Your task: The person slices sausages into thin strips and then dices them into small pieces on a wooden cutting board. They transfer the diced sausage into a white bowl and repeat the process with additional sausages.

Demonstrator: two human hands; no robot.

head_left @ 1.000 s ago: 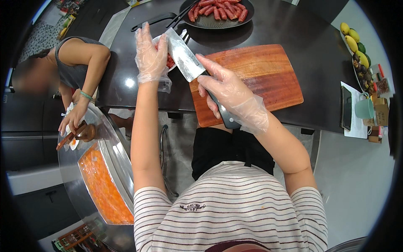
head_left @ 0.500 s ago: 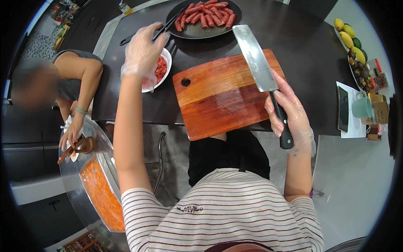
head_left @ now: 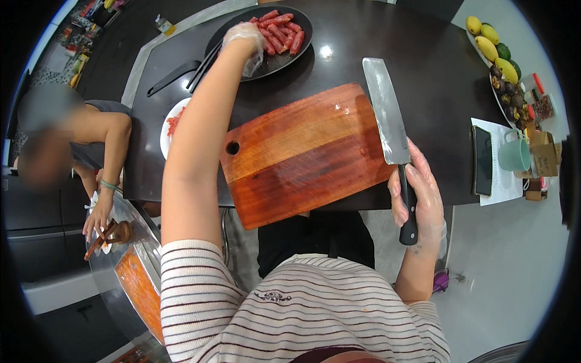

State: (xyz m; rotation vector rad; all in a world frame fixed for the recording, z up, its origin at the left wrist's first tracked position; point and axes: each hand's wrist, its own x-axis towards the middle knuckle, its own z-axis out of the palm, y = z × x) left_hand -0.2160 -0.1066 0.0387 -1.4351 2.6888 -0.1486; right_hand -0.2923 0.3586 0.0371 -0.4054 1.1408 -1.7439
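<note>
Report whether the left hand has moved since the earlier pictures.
Yes. Judged against the black frying pan, the left hand has moved forward, from the white bowl to the pan's left side.

A dark phone [head_left: 482, 160] lies on a white paper sheet [head_left: 500, 191] at the right side of the bench [head_left: 436, 78]. Near it: 1 pale green mug [head_left: 514, 154], 1 cardboard box [head_left: 547, 158], 4 yellow fruits [head_left: 486, 48] and several dark round fruits [head_left: 516, 100]. Far left: 1 small bottle [head_left: 164, 25], yellow contents. Lower right: 1 purple object [head_left: 440, 281], kind indeterminable.
</note>
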